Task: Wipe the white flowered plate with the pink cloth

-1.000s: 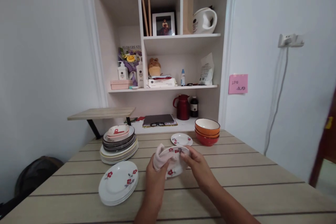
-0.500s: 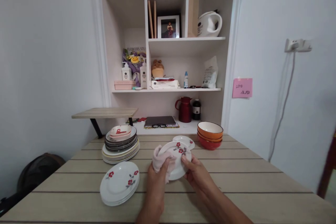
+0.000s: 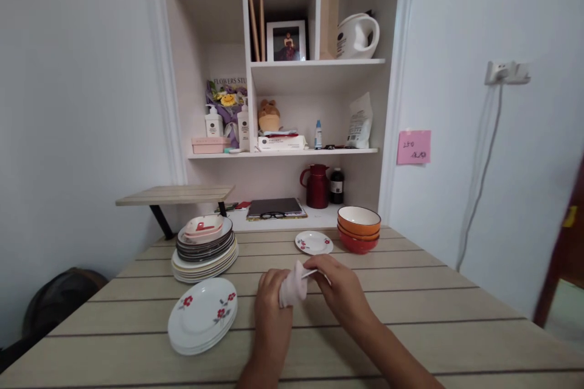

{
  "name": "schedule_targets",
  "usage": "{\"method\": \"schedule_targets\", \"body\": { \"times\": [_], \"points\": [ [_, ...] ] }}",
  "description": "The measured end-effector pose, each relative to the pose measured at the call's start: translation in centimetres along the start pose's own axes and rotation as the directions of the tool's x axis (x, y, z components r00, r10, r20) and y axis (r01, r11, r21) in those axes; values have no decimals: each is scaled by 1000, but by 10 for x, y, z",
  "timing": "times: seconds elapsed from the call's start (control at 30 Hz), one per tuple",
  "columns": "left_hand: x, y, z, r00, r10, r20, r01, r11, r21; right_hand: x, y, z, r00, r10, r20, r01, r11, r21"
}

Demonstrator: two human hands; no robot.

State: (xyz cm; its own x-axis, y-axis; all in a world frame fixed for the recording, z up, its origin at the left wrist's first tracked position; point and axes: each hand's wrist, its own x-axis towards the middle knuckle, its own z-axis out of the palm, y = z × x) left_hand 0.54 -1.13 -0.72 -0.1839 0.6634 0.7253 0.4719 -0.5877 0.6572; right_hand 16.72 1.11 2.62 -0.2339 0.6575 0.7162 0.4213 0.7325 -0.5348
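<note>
Above the middle of the table, my left hand (image 3: 272,301) is closed round a pale pink cloth (image 3: 292,287), which is folded over the left part of a small white plate (image 3: 310,273). Only a thin strip of the plate shows, since it is seen nearly edge-on. My right hand (image 3: 344,292) grips its right side with bent fingers. Just behind the hands lies another small white plate with red flowers (image 3: 314,242). To the left of my left hand is a short stack of flowered plates (image 3: 203,316).
Nested orange and red bowls (image 3: 359,230) stand at the back right. A taller stack of plates (image 3: 205,258) with small dishes on top is at the back left, by a raised wooden shelf (image 3: 176,195). Behind are a laptop (image 3: 274,207) with glasses and a red jug (image 3: 317,187).
The held plate has turned from facing me to nearly edge-on, its flowers now out of sight. My right hand has moved over its right edge. The view has shifted slightly.
</note>
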Motion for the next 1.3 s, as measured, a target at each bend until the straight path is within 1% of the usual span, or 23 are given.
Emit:
{"method": "schedule_targets", "body": {
  "times": [0.03,0.1,0.2,0.27,0.33,0.43,0.5,0.57,0.63,0.7,0.8,0.9,0.97,1.03,1.13,1.2,1.3],
  "points": [
    [0,0,0,1000,7,2,-7,1000,6,0,-1,-1,1000,-10,14,10,1000,-15],
    [1,1,-1,1000,3,-12,-3,1000,-11,0,-3,-2,1000,-13,3,13,1000,-11],
    [3,2,-3,996,-73,-58,69,995,-75,-1,-5,-1,1000,10,-16,-9,998,55],
    [5,4,-4,984,-159,-79,149,981,-126,-1,-6,1,998,56,-1,-56,990,133],
    [8,6,-4,965,-246,-86,227,956,-187,-1,-5,4,992,129,14,-129,967,218],
    [12,9,-3,936,-347,-60,314,900,-303,0,-1,7,970,245,7,-230,902,366],
    [13,12,-2,916,-400,-28,360,852,-379,1,2,7,950,313,-10,-270,836,478],
    [13,14,-1,894,-449,5,408,807,-427,3,2,8,927,375,-17,-291,747,598],
    [11,16,1,873,-485,52,455,773,-442,4,1,8,899,438,3,-310,631,711],
    [7,16,4,857,-502,118,499,750,-434,5,-2,8,861,507,32,-325,500,803],
    [0,15,9,830,-510,224,556,735,-387,7,-5,6,805,590,70,-324,337,884],
    [-4,14,11,829,-490,271,558,759,-335,8,-5,4,786,604,132,-344,249,906],
    [-5,15,11,830,-489,266,555,769,-317,8,-5,3,778,610,152,-354,225,907],
    [-4,16,10,826,-503,255,563,763,-318,7,-5,4,762,632,143,-351,218,910],
    [-3,16,10,830,-490,267,558,741,-374,7,-4,6,734,668,120,-359,233,904],
    [-3,15,10,827,-481,293,563,717,-412,6,-1,6,730,675,110,-384,271,883],
    [-2,15,9,800,-504,326,600,664,-445,6,3,6,761,643,82,-402,368,839]
  ]
}}
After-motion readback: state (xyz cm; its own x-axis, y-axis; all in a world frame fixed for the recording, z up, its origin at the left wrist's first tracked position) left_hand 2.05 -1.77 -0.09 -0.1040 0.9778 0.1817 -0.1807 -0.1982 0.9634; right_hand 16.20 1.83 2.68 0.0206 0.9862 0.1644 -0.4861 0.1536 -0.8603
